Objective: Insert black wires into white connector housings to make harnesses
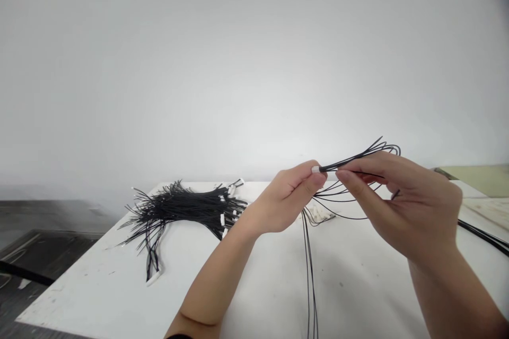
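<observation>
- Nearest the camera, two bare forearms rise from the bottom edge over a white table (119,286), and a few thin black wires (309,275) hang straight down between them past the table's front.
- The right hand (413,206) is raised above the table, thumb and forefinger pressed together on a bunch of black wires (358,158) just behind their tip; the other fingers curl loosely under.
- The left hand (284,204) meets it from the other side, fingertips pinching a small white plug (315,169) at the very end of that bunch.
- The two hands nearly touch, with the plug held in the air between them, well above the table.
- The step in hand looks like seating wire ends into the plug, or checking that they sit properly. The next move would call for a steady left-hand pinch while the right feeds or tugs one thin wire along the plug's axis; a slanted push could bend it.
- Behind the hands the held wires arc up and loop back toward the right.
- On the table under the hands lie a few loose white plugs (320,215).
- Farther left rests a large pile of black wires (183,209) with white plugs on their ends.
- A black cable (483,234) crosses the table's right edge.
- Beyond is a plain pale wall (238,63).
</observation>
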Available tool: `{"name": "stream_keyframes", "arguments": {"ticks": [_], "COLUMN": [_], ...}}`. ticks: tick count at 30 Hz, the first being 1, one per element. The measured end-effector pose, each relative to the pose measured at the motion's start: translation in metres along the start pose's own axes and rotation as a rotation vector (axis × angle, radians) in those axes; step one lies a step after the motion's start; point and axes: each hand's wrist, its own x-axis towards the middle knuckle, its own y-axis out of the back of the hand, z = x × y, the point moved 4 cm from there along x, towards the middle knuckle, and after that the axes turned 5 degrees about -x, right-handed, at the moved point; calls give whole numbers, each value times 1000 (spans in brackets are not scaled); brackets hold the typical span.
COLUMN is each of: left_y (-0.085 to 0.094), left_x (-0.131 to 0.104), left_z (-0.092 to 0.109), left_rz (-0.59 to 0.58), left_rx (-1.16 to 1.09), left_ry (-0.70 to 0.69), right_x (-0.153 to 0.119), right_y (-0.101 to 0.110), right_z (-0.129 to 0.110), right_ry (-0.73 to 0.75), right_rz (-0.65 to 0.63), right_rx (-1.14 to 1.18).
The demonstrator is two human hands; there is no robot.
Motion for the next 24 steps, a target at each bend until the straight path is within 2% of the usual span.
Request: {"name": "stream_keyframes", "arguments": {"ticks": [18, 24], "left_y": [-7, -4], "left_x": [0, 3], "left_z": [0, 0], "left_rz": [-25, -23], "left_rx": [-77, -231], "left_ry": [-7, 37], "right_x": [-1, -2], "right_y": [1, -1], "right_z": [3, 7], "right_ry": [-20, -13], "right_rz": [-18, -24], "right_rx": [3, 1]}}
